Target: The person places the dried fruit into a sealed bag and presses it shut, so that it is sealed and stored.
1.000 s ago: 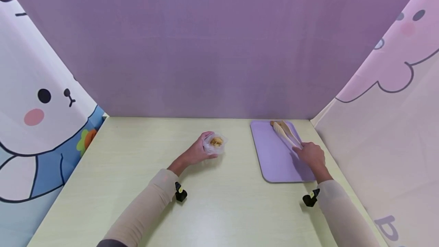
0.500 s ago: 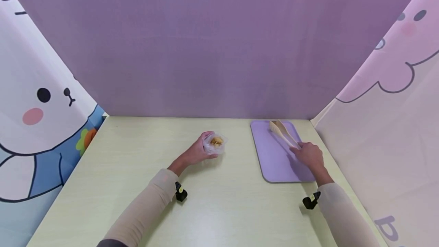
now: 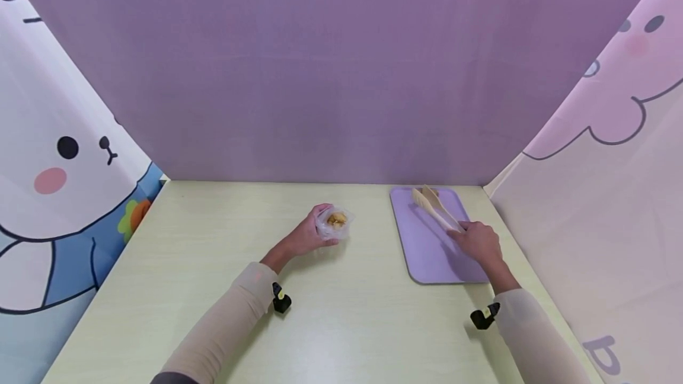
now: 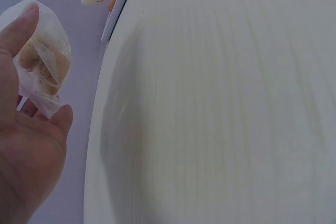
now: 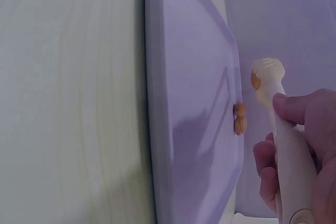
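Note:
My left hand [image 3: 306, 237] grips a clear plastic bag [image 4: 55, 17] above the table, mouth up, with golden-brown pieces [image 3: 336, 220] inside. Thumb and fingers lie on opposite sides of the bag in the left wrist view. Over the purple tray [image 3: 421, 248], my right hand [image 3: 480, 243] holds pale beige tongs [image 5: 289, 150], their slotted ends pointing to the tray's far edge. A small brown piece [image 5: 255, 81] sits between the tong ends in the right wrist view. Two similar rounded brown pieces [image 5: 240, 125] lie at the tray's far end.
The pale wooden table [image 3: 320, 325] meets a purple backdrop [image 3: 331, 76] just beyond the tray. Cartoon-printed curtains stand at the left [image 3: 32, 277] and right [image 3: 613, 206]. Black wrist cameras [image 3: 281, 299] are worn at both sleeves.
The right hand has shifted slightly left with the tongs, whose ends have swung left away from the spot where the brown pieces lie. The left hand and bag have stayed still.

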### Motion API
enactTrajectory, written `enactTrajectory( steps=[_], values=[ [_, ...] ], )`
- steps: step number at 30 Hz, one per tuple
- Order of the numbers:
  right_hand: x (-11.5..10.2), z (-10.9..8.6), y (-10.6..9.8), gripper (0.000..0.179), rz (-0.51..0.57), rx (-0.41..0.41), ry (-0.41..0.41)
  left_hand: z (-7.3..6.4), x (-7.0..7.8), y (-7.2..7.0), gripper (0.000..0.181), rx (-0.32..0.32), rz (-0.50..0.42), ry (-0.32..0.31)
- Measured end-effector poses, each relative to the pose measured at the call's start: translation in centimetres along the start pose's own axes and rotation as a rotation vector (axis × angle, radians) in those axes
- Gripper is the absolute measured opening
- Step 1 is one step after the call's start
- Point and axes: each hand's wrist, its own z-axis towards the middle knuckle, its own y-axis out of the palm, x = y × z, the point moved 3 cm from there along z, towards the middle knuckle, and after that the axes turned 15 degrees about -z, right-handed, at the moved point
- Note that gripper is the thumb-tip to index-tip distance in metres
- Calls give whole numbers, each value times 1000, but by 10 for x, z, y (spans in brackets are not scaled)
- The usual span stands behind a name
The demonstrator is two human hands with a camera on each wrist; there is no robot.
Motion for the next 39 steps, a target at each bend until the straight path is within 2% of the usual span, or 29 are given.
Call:
enactTrajectory(
  steps=[21, 39],
  values=[
    [-13, -10, -16, 55, -6, 59, -104, 2, 0, 2, 93, -3, 6, 7],
    [-50, -25, -37, 49, 19, 92, -225, 3, -2, 3, 95, -13, -4, -6]
  ],
)
